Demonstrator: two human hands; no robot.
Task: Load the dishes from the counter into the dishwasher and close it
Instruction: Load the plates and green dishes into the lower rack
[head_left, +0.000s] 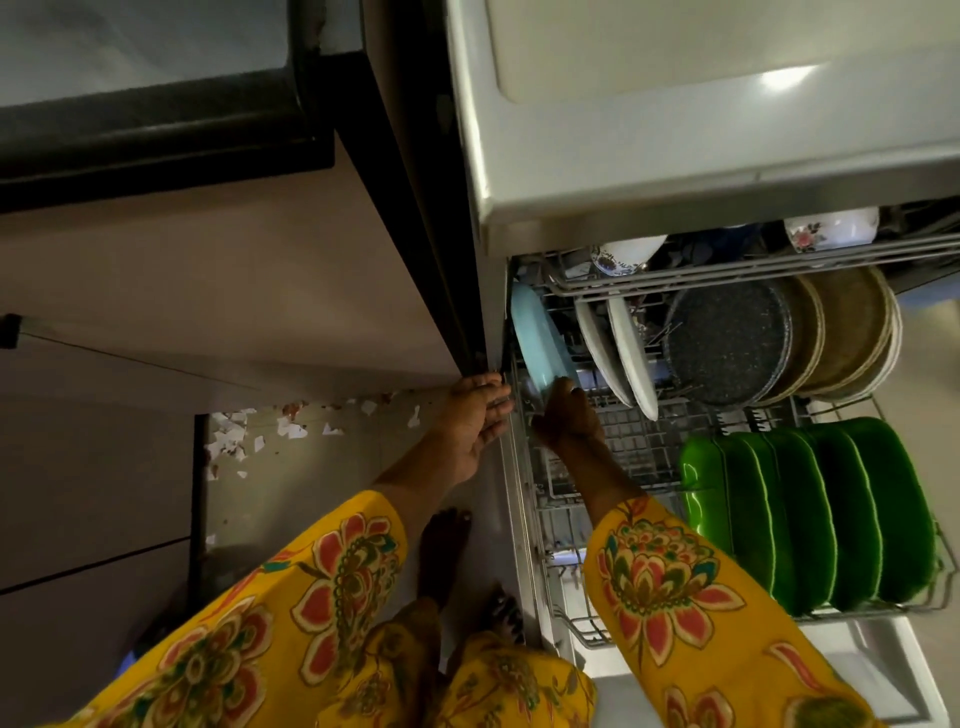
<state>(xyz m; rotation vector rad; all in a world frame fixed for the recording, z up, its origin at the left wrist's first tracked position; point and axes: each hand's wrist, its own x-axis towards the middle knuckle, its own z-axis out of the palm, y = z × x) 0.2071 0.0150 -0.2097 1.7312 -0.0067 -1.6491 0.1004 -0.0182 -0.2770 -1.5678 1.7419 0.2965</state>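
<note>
Pale blue, the plate stands on edge at the left end of the lower rack, its bottom rim pinched by the curled fingers of the right hand. At nine o'clock from it, the left hand rests with loosely straight fingers on the rack's left rim. At three o'clock stand two white plates, a dark speckled pan, then green plates at five o'clock.
</note>
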